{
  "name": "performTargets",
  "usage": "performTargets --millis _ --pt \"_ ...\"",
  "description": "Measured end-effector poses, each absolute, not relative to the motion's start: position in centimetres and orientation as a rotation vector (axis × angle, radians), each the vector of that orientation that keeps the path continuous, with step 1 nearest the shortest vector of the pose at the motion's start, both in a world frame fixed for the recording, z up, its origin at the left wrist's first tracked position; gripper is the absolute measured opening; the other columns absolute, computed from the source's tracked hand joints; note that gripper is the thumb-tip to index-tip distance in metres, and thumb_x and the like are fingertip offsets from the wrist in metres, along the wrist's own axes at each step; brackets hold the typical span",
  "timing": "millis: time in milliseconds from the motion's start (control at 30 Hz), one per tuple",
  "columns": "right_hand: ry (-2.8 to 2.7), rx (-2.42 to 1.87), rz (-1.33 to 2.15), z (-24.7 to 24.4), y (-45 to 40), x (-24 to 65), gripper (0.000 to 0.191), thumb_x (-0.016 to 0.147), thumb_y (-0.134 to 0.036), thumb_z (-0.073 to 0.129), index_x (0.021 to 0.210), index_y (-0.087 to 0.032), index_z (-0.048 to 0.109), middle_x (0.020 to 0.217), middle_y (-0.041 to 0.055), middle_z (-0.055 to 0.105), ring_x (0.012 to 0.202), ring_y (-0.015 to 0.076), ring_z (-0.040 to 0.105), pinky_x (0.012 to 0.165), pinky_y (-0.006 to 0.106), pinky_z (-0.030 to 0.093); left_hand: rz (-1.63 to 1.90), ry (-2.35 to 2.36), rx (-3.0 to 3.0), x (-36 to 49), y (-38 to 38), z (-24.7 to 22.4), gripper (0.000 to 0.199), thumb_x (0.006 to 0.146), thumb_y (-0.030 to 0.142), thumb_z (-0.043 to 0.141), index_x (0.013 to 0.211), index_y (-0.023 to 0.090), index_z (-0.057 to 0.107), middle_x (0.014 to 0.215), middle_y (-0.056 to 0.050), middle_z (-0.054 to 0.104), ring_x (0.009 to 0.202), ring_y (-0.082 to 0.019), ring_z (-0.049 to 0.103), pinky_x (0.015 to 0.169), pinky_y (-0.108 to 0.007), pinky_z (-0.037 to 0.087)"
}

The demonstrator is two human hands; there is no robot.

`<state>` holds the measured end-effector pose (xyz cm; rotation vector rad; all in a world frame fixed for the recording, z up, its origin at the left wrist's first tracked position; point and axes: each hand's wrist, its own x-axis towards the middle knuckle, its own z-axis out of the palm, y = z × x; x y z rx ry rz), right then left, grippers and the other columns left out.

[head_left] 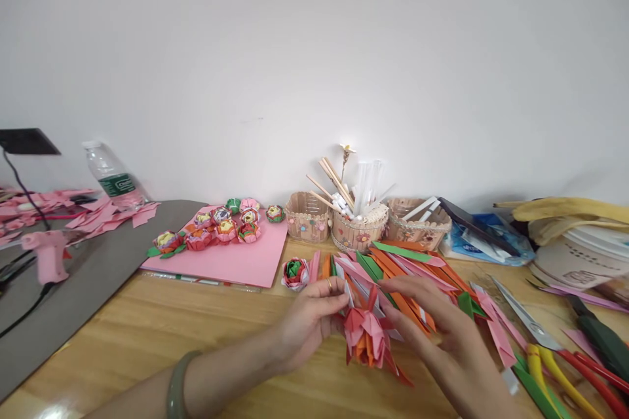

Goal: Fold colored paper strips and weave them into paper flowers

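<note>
A folded paper flower (366, 334) in pink, red and orange sits low in the middle of the view, its orange centre facing me. From its left side my left hand (314, 314) pinches it between thumb and fingers. My right hand (442, 334) is on the other side with fingers apart and stretched toward the petals; whether a fingertip touches them I cannot tell. Behind both hands lie folded paper strips (400, 275) in orange, pink, green and white. A finished paper flower (295, 273) with a green centre stands just beyond my left hand.
Several paper flowers rest on a pink sheet (236, 262) at left. A pink glue gun (46, 255) and a bottle (115, 177) are farther left. Small wooden baskets (361, 236) line the wall. Scissors (540, 334), a dark green-handled tool (597, 334) and a white tub (580, 262) occupy the right.
</note>
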<state>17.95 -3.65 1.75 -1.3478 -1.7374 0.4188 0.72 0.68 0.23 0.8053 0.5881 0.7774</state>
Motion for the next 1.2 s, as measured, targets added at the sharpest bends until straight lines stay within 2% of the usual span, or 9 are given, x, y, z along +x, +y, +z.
performTargets --millis 100,233,433,767,867,1000,1200 --pt "-1.789 -1.348 0.589 1.5 -3.8 17.3 0.019 0.081 -0.034 0.053 0.091 -0.022 0.064 0.086 0.0042 0.068 0.078 0.0176 0.063 0.069 0.027 0.051 0.751 0.577 0.859 0.8 0.4 0.3 0.02 0.061 0.027 0.066 0.066 0.011 0.054 0.068 -0.001 0.051 0.063 -0.01 0.048 0.059 -0.022 0.037" --pt "-1.816 -1.193 0.443 1.1 -4.1 16.9 0.015 0.078 -0.026 0.059 0.091 -0.023 0.066 0.077 0.0013 0.069 0.068 0.0143 0.063 0.061 0.022 0.052 0.788 0.647 1.109 0.9 0.2 0.1 0.019 0.06 0.023 0.068 0.065 0.012 0.053 0.068 0.0 0.053 0.066 -0.01 0.046 0.062 -0.021 0.035" --pt "-1.784 -1.126 0.245 0.5 -4.4 17.0 0.017 0.075 -0.021 0.063 0.092 -0.023 0.065 0.079 0.002 0.069 0.069 0.0143 0.065 0.061 0.021 0.054 0.921 0.751 1.41 0.7 -0.6 -0.2 0.021 0.069 0.027 0.066 0.083 0.013 0.059 0.08 -0.004 0.059 0.074 -0.014 0.053 0.068 -0.025 0.041" --pt "-1.826 -1.055 0.033 0.8 -4.4 17.1 0.016 0.074 -0.017 0.063 0.088 -0.021 0.067 0.077 0.0021 0.071 0.069 0.0147 0.067 0.06 0.02 0.055 1.218 0.706 1.788 0.6 -0.8 -0.4 0.009 0.071 0.02 0.066 0.067 0.013 0.061 0.078 -0.006 0.062 0.077 -0.015 0.058 0.072 -0.027 0.045" --pt "-1.82 -1.072 0.055 0.7 -4.4 17.2 0.015 0.075 -0.016 0.061 0.089 -0.02 0.066 0.077 0.0024 0.071 0.069 0.0143 0.067 0.061 0.019 0.056 1.235 0.713 1.836 0.6 -0.9 -0.2 0.005 0.072 0.017 0.065 0.073 0.013 0.061 0.076 -0.006 0.062 0.076 -0.015 0.058 0.072 -0.027 0.046" --pt "-1.834 -1.064 0.072 0.8 -4.4 17.2 0.017 0.075 -0.015 0.061 0.091 -0.02 0.065 0.079 0.0025 0.07 0.071 0.0134 0.067 0.064 0.018 0.055 1.253 0.72 1.865 0.5 -1.0 -0.1 0.022 0.071 0.013 0.066 0.092 0.014 0.063 0.091 -0.008 0.063 0.087 -0.016 0.059 0.077 -0.027 0.047" --pt "-1.858 -1.028 0.023 1.2 -4.4 17.1 0.018 0.075 -0.014 0.06 0.091 -0.021 0.066 0.078 0.0015 0.071 0.07 0.013 0.067 0.064 0.018 0.056 1.39 0.594 1.993 0.4 -0.8 -0.2 0.019 0.073 0.008 0.062 0.09 0.014 0.067 0.089 -0.01 0.067 0.083 -0.016 0.061 0.076 -0.031 0.049"
